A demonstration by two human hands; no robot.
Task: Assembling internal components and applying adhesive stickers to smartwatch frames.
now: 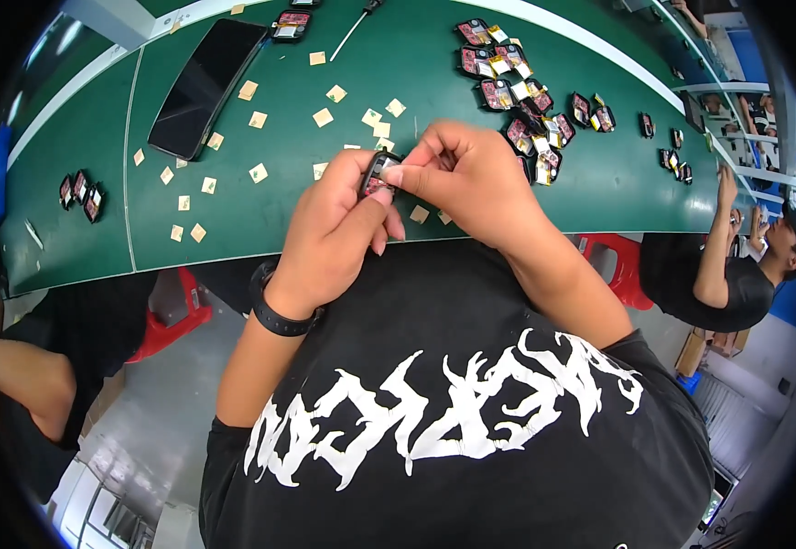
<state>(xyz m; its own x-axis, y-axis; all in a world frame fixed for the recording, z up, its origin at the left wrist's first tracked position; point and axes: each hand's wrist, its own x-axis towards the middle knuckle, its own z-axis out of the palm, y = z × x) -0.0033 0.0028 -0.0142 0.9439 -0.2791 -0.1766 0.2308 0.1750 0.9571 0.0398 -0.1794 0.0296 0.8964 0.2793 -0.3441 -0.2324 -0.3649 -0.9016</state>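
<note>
Above the near edge of the green table, my left hand (pixel 338 224) grips a small black electronic device with its casing open (pixel 377 174). Red circuitry and a pale part show inside the casing. My right hand (pixel 471 178) meets it from the right, thumb and index finger pinched at its upper face. Whatever lies between those fingertips is too small to make out. Small cream paper squares (pixel 324 117) are scattered around and beyond my hands. To the right lies a cluster of similar open devices (pixel 498 94) with red boards and pale battery-like parts.
A dark tablet-like slab (pixel 207 90) lies at the far left, with another device (pixel 292 26) by its top corner. A thin screwdriver (pixel 350 35) lies beyond. More devices (pixel 81 194) sit at the left. Co-workers sit at both sides; red stools (pixel 619 270) stand below the table edge.
</note>
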